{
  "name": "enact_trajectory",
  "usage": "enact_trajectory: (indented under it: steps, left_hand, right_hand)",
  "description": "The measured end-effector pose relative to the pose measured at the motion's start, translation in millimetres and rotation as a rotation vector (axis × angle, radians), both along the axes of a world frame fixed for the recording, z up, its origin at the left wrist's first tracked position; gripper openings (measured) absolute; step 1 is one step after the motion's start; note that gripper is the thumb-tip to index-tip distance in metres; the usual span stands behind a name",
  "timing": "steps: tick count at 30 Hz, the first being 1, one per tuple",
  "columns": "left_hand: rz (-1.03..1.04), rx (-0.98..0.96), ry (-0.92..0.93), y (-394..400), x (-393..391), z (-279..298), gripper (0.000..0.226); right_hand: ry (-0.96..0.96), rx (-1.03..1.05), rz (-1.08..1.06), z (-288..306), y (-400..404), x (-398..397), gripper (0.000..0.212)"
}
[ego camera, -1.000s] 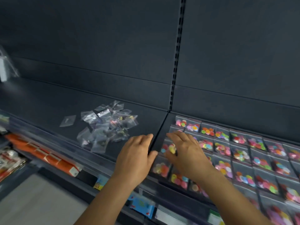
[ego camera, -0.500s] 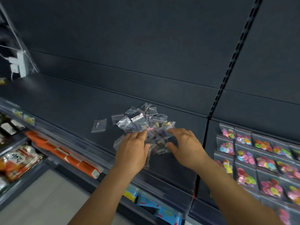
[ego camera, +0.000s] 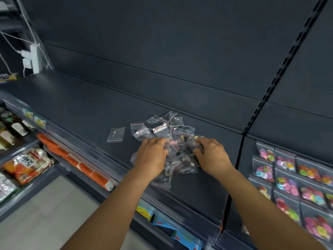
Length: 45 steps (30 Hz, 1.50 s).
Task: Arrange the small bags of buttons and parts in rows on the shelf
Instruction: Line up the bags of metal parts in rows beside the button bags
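Observation:
A loose pile of small clear bags (ego camera: 167, 129) with dark parts lies on the dark shelf (ego camera: 86, 107). My left hand (ego camera: 152, 156) is on the pile's left side with its fingertips curled into the bags. On the pile's right side my right hand (ego camera: 212, 154) has fingers and thumb curled round some bags. One single clear bag (ego camera: 115, 134) lies apart, to the left of the pile. On the neighbouring shelf section to the right, bags of coloured buttons (ego camera: 286, 183) lie flat in rows.
A clear plastic rail (ego camera: 100, 157) runs along the shelf's front edge. A slotted upright (ego camera: 270, 83) divides the two sections. A white power strip with cables (ego camera: 33, 59) hangs at far left. Orange boxes (ego camera: 72, 159) and snack packs (ego camera: 27, 165) fill the lower shelves.
Both hands moved left from the rows of button bags to the loose pile. Their fingers, flat half a second ago, now curl into the bags. The view swung left.

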<state>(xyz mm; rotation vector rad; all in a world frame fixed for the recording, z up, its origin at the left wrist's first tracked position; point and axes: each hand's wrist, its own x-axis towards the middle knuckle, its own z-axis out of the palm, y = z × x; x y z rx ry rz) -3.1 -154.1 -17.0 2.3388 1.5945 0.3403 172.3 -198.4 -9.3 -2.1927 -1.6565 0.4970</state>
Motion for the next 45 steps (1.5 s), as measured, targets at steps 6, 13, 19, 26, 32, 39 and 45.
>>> enact_trajectory:
  steps: [6, 13, 19, 26, 32, 39, 45]
  left_hand:
    - [0.056, -0.067, -0.031, 13.7, 0.8, 1.4, 0.033]
    - [0.096, -0.120, -0.294, 15.6, -5.1, 3.6, 0.017]
    - [0.086, -0.076, -0.421, 18.5, -12.2, 13.6, 0.014]
    - [0.009, 0.006, -0.626, 9.9, 1.8, 35.5, 0.012]
    - [-0.118, -0.146, -0.810, -5.3, 37.8, 50.4, 0.017]
    - [-0.230, -0.229, -0.822, -37.5, 95.1, 52.9, 0.015]
    - [-0.362, -0.246, -0.804, -88.2, 154.8, 58.6, 0.013]
  right_hand:
    - [0.020, -0.101, -0.120, -3.4, 18.1, -0.7, 0.033]
    - [0.168, -0.019, -0.124, 1.6, 23.8, -1.2, 0.003]
    - [0.489, 0.217, -0.197, 9.2, 16.1, -2.3, 0.007]
    - [0.714, 0.361, -0.275, 23.9, -0.1, 1.1, 0.009]
    - [0.800, 0.472, -0.296, 35.9, -24.0, 11.3, 0.015]
    - [0.886, 0.463, -0.306, 51.2, -79.4, 46.2, 0.014]
    - [0.797, 0.494, -0.370, 56.8, -144.1, 98.0, 0.010]
